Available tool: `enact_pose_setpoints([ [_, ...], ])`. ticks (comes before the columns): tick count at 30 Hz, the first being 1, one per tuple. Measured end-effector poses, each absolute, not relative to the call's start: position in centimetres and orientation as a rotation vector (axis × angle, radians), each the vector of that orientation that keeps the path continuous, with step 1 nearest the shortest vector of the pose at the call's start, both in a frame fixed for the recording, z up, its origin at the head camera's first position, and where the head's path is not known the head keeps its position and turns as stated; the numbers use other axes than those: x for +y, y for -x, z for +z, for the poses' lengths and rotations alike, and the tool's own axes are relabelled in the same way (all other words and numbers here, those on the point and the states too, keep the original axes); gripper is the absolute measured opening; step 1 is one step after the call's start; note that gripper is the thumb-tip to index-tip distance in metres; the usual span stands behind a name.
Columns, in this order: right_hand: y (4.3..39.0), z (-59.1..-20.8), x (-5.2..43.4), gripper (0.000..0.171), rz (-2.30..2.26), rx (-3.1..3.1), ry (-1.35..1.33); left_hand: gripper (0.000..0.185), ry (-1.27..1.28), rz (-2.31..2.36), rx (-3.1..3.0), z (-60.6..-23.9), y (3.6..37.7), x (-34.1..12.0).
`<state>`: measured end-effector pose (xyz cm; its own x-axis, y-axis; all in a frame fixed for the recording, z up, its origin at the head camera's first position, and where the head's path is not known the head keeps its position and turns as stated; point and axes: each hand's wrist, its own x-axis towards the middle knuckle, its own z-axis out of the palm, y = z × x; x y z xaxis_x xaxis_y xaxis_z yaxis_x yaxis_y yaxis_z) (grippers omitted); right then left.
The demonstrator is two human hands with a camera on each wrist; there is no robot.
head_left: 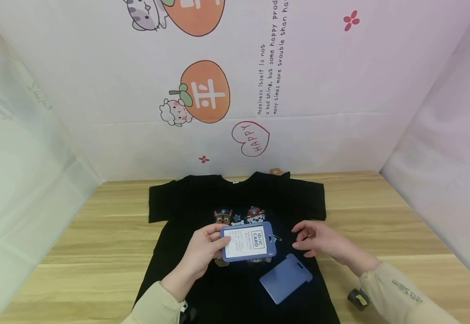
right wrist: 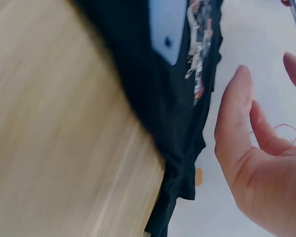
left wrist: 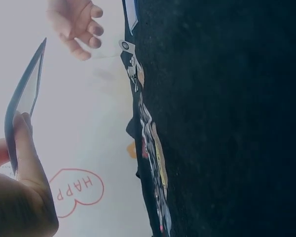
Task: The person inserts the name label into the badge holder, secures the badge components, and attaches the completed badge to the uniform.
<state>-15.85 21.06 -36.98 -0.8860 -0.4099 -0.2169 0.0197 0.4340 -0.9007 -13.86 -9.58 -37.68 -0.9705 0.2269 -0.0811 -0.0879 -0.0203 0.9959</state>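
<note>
A black T-shirt (head_left: 186,198) with cartoon dogs printed on its chest lies spread flat on the wooden table (head_left: 97,234). Above its middle my left hand (head_left: 202,252) grips a blue ID card holder (head_left: 248,242) by its left edge; the holder (left wrist: 23,98) shows edge-on in the left wrist view. My right hand (head_left: 320,240) hovers just right of the holder with relaxed fingers (right wrist: 237,113), holding nothing. A second blue card holder (head_left: 285,278) lies flat on the shirt (right wrist: 153,94), below the held one.
Pale patterned cloth walls (head_left: 340,90) close in the table at the back and both sides. A small dark object (head_left: 358,299) lies on the wood by my right sleeve. Bare wood shows left and right of the shirt.
</note>
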Motion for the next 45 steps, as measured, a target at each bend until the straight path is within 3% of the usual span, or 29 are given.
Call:
enact_pose_setpoints([
  [30,16.1,-38.4,19.4,0.051,-0.816,2.547,0.402,0.035,-0.13,2.095,2.017,-37.5,13.8,-9.8],
  [45,15.8,-39.0,19.2,0.048,-0.727,2.595,0.512,0.036,-0.124,2.086,2.029,-37.7,14.0,-9.7],
])
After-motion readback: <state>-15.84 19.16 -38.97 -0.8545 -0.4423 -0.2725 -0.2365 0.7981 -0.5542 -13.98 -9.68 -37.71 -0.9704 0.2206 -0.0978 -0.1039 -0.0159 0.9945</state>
